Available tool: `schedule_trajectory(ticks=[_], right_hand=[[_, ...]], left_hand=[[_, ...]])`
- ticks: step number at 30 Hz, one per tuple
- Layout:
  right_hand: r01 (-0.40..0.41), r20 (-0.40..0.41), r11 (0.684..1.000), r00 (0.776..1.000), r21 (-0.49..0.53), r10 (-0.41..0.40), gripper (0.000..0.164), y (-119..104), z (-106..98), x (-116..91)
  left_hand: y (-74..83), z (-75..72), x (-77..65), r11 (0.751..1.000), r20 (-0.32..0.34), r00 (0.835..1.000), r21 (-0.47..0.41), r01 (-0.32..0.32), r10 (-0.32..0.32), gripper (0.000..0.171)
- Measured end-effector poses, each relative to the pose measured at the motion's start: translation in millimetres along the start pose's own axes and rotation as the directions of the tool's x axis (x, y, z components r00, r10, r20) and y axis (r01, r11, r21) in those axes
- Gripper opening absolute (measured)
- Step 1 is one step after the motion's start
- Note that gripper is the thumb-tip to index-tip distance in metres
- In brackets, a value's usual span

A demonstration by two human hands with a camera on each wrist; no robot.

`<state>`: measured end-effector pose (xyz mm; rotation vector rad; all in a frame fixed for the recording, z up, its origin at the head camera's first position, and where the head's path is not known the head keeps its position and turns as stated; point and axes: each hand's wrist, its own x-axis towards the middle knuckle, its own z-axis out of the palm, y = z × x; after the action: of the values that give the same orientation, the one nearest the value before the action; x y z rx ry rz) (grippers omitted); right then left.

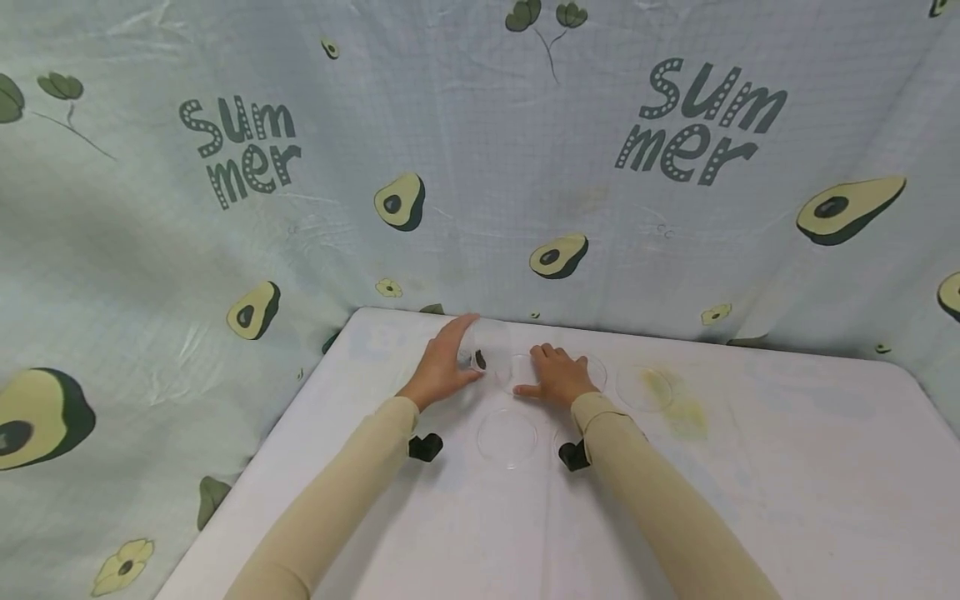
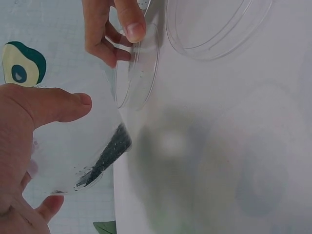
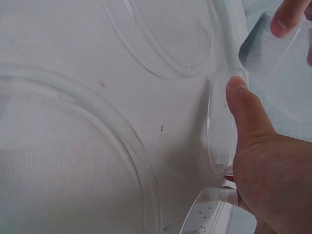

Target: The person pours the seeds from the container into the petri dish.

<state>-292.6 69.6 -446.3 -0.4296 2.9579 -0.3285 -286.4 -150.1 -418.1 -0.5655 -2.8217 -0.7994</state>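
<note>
Nearest, one clear round dish [image 1: 507, 439] is lying on the white table [image 1: 795, 475]. Farther, the right hand [image 1: 561, 377] is holding a second dish [image 2: 142, 80] at its rim, thumb and fingers parted. Just left of it, the left hand [image 1: 442, 364] is gripping the container [image 2: 73, 141], fingers spread around; its dark granules [image 2: 107, 156] are lying dishward. Its long axis is not showing clearly. I am counting five dishes, one container.
</note>
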Motion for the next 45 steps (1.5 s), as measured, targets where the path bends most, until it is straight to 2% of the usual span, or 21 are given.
schedule_trajectory(ticks=[5,11,19,35,45], right_hand=[[-0.015,0.008,1.0,1.0,0.003,0.015,0.082,0,4,1],[-0.022,0.022,1.0,1.0,0.002,0.022,0.084,4,8,0],[-0.001,-0.007,1.0,1.0,-0.018,0.001,0.083,12,7,2],[0.013,-0.004,1.0,1.0,0.005,-0.013,0.083,8,5,1],[0.012,-0.007,1.0,1.0,-0.001,-0.012,0.084,5,2,4]], left_hand=[[0.0,-0.1,-0.7,1.0,0.011,1.0,-0.001,-0.024,0.024,0.088],[1.1,1.7,-0.7,1.0,0.046,0.999,0.012,-0.021,0.02,0.089],[7.5,7.5,5.4,0.997,0.027,0.997,0.022,-0.077,0.076,0.088],[12.4,8.0,5.6,0.995,0.042,0.998,0.088,-0.051,0.048,0.089],[12.9,3.4,6.1,0.991,0.032,0.998,0.121,-0.065,0.062,0.09]])
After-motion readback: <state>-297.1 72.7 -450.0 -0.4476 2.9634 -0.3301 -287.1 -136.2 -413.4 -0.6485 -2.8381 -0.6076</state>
